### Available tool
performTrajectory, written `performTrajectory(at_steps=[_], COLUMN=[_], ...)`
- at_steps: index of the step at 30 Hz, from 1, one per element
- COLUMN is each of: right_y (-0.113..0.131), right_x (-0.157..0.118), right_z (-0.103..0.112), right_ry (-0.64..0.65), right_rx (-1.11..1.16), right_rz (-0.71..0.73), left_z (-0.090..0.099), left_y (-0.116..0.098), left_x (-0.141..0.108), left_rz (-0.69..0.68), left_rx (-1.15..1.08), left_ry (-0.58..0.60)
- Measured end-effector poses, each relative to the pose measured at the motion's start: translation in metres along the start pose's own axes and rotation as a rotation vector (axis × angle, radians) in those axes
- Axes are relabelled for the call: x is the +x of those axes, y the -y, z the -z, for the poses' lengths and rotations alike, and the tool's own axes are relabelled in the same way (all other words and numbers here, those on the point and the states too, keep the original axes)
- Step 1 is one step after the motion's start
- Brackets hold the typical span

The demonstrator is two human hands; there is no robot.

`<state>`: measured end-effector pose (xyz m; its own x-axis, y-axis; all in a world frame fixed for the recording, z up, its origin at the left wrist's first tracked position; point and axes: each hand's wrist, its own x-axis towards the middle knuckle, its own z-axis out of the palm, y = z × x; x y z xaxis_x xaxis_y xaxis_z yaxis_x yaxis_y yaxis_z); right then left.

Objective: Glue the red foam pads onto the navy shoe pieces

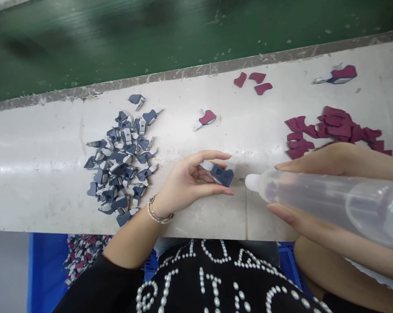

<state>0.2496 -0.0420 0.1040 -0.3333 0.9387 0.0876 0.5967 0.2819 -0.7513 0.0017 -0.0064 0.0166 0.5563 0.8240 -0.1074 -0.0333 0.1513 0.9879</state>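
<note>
Between the thumb and fingers of my left hand (191, 176) is a small blue-and-grey plastic part (221, 174), its recessed blue face turned upward. My right hand (317, 163) grips a translucent squeeze bottle (317, 195) lying nearly level, its white cap (251, 182) and thin tip pointing left at the part. Whether the tip touches the part I cannot tell. Left of my left hand lies a pile of similar blue-and-grey parts (118, 169). A heap of maroon pieces (340, 126) sits beyond my right hand, partly hidden by it.
A part with a maroon inlay (208, 117) lies mid-table, another such part (343, 74) at the far right. Loose maroon pieces (257, 78) rest near the back edge. Behind the table runs a green surface (183, 34). Below the front edge stands a blue crate (46, 269) with many mixed parts.
</note>
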Motion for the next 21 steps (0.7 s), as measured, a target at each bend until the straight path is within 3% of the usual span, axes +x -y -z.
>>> performTrajectory(at_steps=[6,21], right_y=[0.005,0.007], right_x=[0.001,0.006], right_z=[-0.005,-0.010], right_ry=[0.095,0.091], right_rx=[0.150,0.166], right_rz=[-0.027,-0.024], left_z=[0.000,-0.003], left_y=[0.003,0.003], left_x=[0.001,0.000], left_rz=[-0.082,-0.077], left_rx=[0.077,0.124], left_ry=[-0.024,0.024])
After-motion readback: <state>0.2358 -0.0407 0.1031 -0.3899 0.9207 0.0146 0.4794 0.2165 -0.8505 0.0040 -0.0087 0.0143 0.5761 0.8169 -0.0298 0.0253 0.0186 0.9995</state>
